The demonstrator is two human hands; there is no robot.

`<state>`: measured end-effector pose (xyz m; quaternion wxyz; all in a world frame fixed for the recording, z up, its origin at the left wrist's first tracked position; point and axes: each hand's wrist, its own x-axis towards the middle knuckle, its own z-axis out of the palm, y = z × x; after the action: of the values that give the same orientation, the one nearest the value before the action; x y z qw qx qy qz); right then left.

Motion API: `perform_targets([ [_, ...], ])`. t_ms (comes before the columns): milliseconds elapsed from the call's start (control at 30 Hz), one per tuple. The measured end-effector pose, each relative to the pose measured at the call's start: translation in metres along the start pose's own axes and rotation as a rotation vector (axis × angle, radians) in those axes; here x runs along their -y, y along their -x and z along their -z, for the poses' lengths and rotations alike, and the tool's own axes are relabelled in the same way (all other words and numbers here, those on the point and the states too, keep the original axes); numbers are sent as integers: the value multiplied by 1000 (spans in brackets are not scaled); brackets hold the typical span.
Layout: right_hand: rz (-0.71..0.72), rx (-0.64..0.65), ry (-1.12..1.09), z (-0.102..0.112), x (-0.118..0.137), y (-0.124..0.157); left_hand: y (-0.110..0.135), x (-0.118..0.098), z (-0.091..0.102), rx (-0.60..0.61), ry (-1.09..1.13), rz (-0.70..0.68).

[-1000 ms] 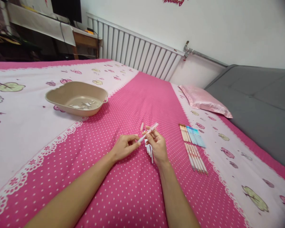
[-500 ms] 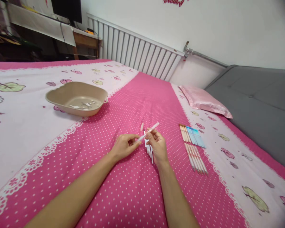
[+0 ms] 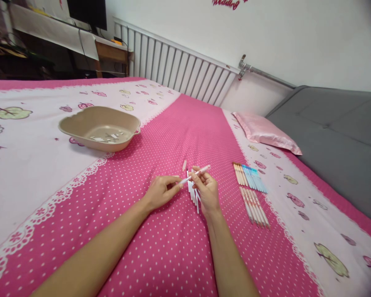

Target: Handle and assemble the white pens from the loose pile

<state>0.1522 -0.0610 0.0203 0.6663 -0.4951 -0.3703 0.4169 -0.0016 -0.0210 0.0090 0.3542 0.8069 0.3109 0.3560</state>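
At frame centre, a pink-and-white pen (image 3: 200, 170) is gripped mid-barrel by the closed fingers of the right hand (image 3: 207, 190), and its lower tip is pinched by the left hand (image 3: 160, 192). If either pinch slackens, it could be dropped among the loose pens (image 3: 194, 197) just beneath.

Centre of the bed (image 3: 173, 255): a pen (image 3: 195, 175) is held between the left hand (image 3: 160, 192) and the right hand (image 3: 207, 189), above a small pile of pens (image 3: 193, 194) laid on the cover. A loose cap (image 3: 184, 165) is seen just behind the pile. To the right, a far group of pens (image 3: 250, 176) and a near group of pens (image 3: 254, 206) are laid one behind the other. A bowl (image 3: 80, 117) containing scraps (image 3: 109, 136) is set far left. A pillow (image 3: 266, 132) is placed behind the groups, and a radiator (image 3: 179, 70) is mounted behind the bed.
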Motion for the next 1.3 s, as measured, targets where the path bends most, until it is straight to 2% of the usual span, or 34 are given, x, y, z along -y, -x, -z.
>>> perform_targets([
  [267, -94, 124, -148, 0, 6, 2, 0, -3, 2, 71, 77, 23],
  [500, -50, 169, -109, 0, 4, 1, -1, -2, 3, 81, 78, 38],
  [1100, -67, 139, -63, 1, 1, -2, -2, -5, 3, 96, 64, 8],
  [1300, -64, 130, -74, 0, 4, 1, -2, -5, 3, 56, 46, 20],
])
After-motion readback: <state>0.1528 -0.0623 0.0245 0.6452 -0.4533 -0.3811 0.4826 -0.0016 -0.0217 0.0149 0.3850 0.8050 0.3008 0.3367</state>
